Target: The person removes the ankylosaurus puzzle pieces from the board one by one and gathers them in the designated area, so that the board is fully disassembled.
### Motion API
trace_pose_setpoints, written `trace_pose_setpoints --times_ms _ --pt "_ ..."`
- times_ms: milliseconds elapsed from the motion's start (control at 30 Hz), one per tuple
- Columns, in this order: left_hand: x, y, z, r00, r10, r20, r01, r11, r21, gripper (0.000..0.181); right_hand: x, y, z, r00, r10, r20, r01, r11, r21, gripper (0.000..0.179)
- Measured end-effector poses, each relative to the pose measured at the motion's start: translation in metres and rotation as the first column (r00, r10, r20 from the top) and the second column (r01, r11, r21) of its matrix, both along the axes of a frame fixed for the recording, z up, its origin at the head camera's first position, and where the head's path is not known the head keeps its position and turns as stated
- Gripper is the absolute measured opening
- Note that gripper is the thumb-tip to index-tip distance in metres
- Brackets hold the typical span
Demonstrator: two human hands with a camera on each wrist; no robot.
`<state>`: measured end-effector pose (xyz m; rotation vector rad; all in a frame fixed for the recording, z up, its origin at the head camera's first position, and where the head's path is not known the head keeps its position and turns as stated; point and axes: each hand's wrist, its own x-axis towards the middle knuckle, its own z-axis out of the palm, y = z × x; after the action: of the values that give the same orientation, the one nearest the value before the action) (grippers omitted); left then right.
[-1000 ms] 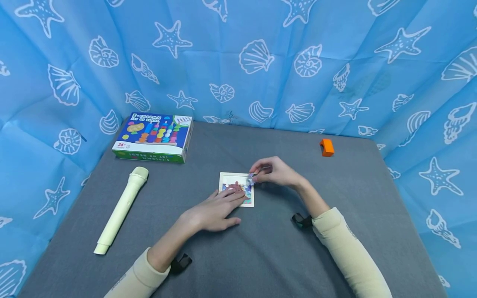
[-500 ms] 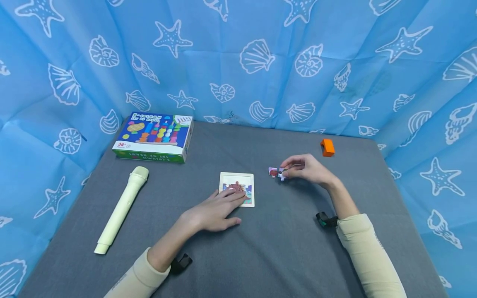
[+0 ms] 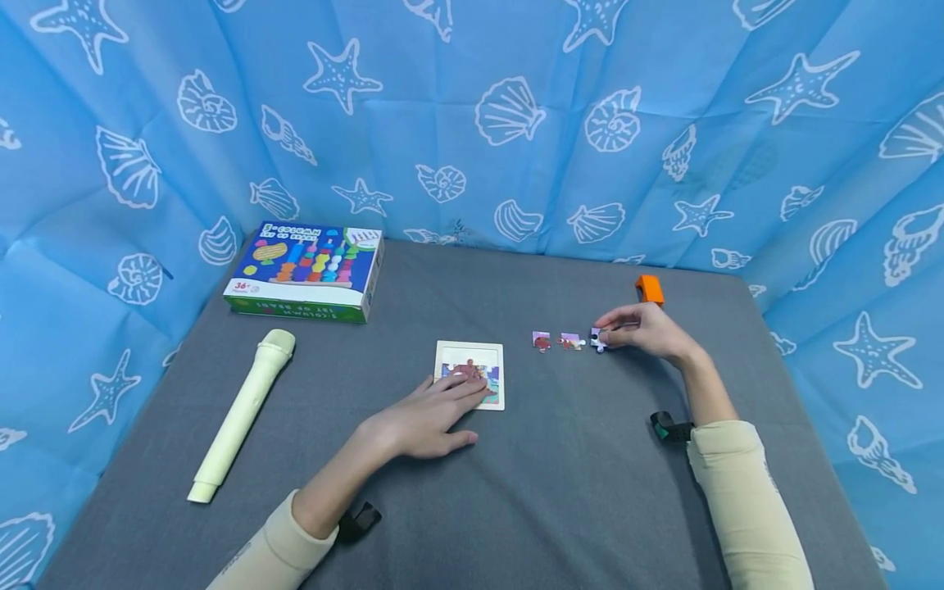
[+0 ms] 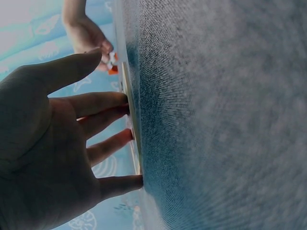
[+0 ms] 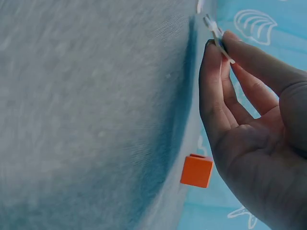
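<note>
My left hand [image 3: 428,418] rests with spread fingers on a small jigsaw puzzle in a pale square frame [image 3: 497,404]. The lower part of the frame holds joined pieces, partly hidden under the fingers; its upper part shows a bare white base. In the left wrist view, the fingertips [image 4: 122,99] press along the frame's thin edge. To the right, my right hand [image 3: 649,332] pinches a jigsaw piece [image 3: 596,338] between thumb and fingers. The right wrist view shows that piece [image 5: 218,38] edge-on, tilted. Two loose pieces, one reddish [image 3: 542,341] and one purple-topped [image 3: 571,341], lie left of it.
An orange arch-shaped block [image 3: 650,288] stands just behind the right hand. At the back left lies a bead-set box [image 3: 302,270], with a pale green toy microphone [image 3: 239,418] in front of it. A blue shell-patterned curtain [image 3: 472,123] borders the grey-covered table [image 3: 531,508].
My right hand has carried its jigsaw piece from the frame's upper right corner rightward, past the two loose pieces. The left hand has stayed on the puzzle.
</note>
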<state>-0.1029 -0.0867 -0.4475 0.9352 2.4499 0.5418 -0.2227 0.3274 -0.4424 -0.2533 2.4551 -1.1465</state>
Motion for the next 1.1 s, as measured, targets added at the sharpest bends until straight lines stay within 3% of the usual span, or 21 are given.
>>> trace_pose_setpoints --times_ms 167,300,567,800,1100 --pt "0.0 0.0 0.0 1.0 -0.004 -0.004 0.003 1.0 -0.005 0.071 -0.001 0.004 -0.004 1.0 0.022 -0.01 -0.022 1.0 0.015 0.031" --pt "0.0 0.0 -0.001 1.0 -0.005 -0.01 0.005 1.0 -0.002 0.071 0.0 0.003 -0.005 0.997 0.037 -0.064 -0.033 0.998 0.062 0.029" --pt "0.0 0.0 -0.002 1.0 -0.004 -0.016 0.004 1.0 0.003 0.071 0.003 0.001 -0.004 0.992 0.028 -0.119 -0.011 0.991 0.134 0.027" --pt "0.0 -0.001 -0.002 1.0 -0.003 -0.002 0.003 1.0 0.005 0.07 0.004 0.001 0.003 0.991 -0.012 -0.136 0.03 0.991 0.128 0.028" --pt "0.0 -0.001 0.0 1.0 -0.004 0.004 0.004 1.0 0.013 0.069 0.009 -0.008 0.006 0.993 0.004 -0.121 -0.001 1.0 0.024 0.031"
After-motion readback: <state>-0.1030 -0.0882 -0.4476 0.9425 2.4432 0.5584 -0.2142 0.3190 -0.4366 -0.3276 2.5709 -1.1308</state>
